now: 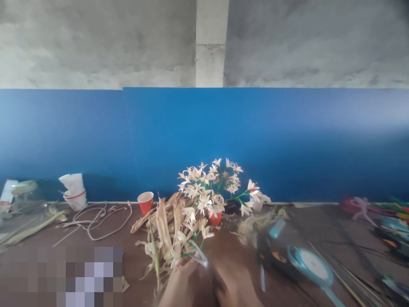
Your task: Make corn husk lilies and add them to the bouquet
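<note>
My left hand [182, 273] is closed at the bottom centre, its fingers pinched on the green stem of a small spray of pale flowers [207, 231]. A shiny pale strip [200, 255] sticks up at its fingertips; what it is made of is not plain. Close beside it on the right is my right hand [234, 279], smeared by motion, so its fingers do not show clearly. Just beyond both hands, a large bunch of similar pale flowers [204, 181] on green stems stands in a red cup [215, 217].
Dry husks [164, 221] are heaped left of the flowers, near another red cup [145, 203]. A white cable [108, 232] loops farther left. At right lies a spool of light blue ribbon [311, 266]. A blue panel [255, 140] backs the brown table [128, 247].
</note>
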{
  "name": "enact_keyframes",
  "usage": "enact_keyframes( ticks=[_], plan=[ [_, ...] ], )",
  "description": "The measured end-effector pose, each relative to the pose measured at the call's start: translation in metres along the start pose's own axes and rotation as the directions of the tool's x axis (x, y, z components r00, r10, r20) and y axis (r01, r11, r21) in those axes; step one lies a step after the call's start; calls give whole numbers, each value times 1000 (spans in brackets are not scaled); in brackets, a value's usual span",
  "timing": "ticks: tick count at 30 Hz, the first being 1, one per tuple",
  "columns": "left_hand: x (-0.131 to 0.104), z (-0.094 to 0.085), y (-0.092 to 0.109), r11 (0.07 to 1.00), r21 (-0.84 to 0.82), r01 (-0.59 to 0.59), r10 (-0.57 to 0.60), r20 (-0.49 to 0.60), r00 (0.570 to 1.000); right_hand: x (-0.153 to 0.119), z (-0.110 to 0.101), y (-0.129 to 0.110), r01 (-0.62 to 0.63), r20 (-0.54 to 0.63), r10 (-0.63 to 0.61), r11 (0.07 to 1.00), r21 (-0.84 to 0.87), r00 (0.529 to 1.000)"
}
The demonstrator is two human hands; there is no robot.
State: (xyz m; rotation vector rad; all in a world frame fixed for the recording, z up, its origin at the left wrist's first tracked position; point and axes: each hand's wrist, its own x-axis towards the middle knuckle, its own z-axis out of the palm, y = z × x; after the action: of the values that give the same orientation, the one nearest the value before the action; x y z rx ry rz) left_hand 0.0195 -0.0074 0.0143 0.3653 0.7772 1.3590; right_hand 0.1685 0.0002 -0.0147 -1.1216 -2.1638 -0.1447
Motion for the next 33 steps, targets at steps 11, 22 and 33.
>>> enact_keyframes(
  ticks=[11, 22, 33],
  plan=[
    [6, -8, -7, 998, -45, -45, 45, -11, 999, 11, -7, -7, 19, -90, -23, 999, -37, 996],
    [1, 1, 12, 996, -19, -91, 90, -19, 996, 5, -11, 7, 37, 22, -39, 997, 75, 999],
    [6, -3, 2, 998, -24, -57, 57, 1, 998, 5, -30, 37, -374, 334, 439, 895, -242, 834]
  ],
)
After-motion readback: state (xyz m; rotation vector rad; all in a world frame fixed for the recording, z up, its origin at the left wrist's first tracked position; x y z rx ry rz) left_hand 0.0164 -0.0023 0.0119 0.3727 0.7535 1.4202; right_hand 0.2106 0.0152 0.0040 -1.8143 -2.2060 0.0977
